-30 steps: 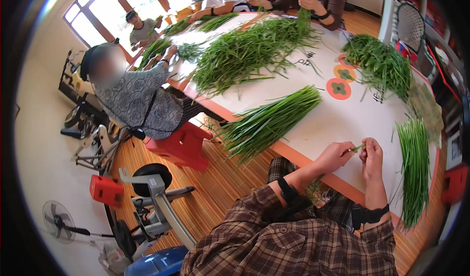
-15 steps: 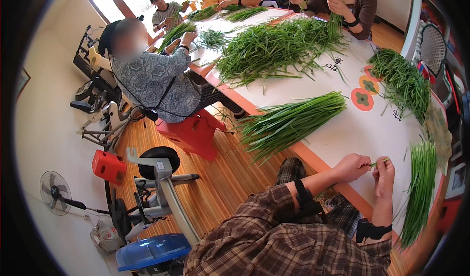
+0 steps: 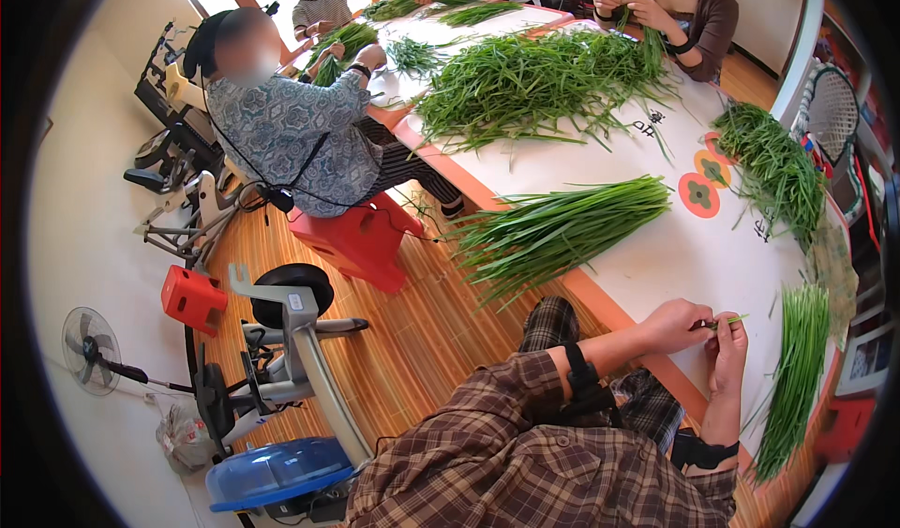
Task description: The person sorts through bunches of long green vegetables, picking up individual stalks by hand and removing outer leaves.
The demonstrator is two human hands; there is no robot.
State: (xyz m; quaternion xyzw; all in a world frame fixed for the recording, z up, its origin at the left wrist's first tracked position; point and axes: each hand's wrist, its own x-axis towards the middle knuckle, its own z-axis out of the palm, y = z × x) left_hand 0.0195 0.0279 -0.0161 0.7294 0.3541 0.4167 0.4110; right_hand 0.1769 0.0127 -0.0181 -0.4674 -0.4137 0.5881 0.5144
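Observation:
Both my hands meet over the near edge of the white table. Between their fingertips is a short green chive stalk (image 3: 738,320). My left hand (image 3: 677,327) is closed in a pinch at the stalk's left end. My right hand (image 3: 728,355) pinches it from the other side, and its tip sticks out to the right. To the right of my hands lies a long, neatly lined-up bundle of chives (image 3: 795,378). A bigger combed pile of chives (image 3: 572,228) rests ahead and left, its leafy ends hanging past the table edge.
A loose heap of chives (image 3: 534,88) covers the middle of the table (image 3: 637,247); another heap (image 3: 773,163) lies at the right. A co-worker in a patterned shirt (image 3: 291,144) sits on a red stool (image 3: 361,242) at left. Other people handle chives at the far side. Exercise equipment (image 3: 309,341) stands at left.
My view has shifted slightly. My two hands stay together at the stalk, whose tip now shows farther to the right. Across the table, a co-worker's hands have come together on a bunch of chives.

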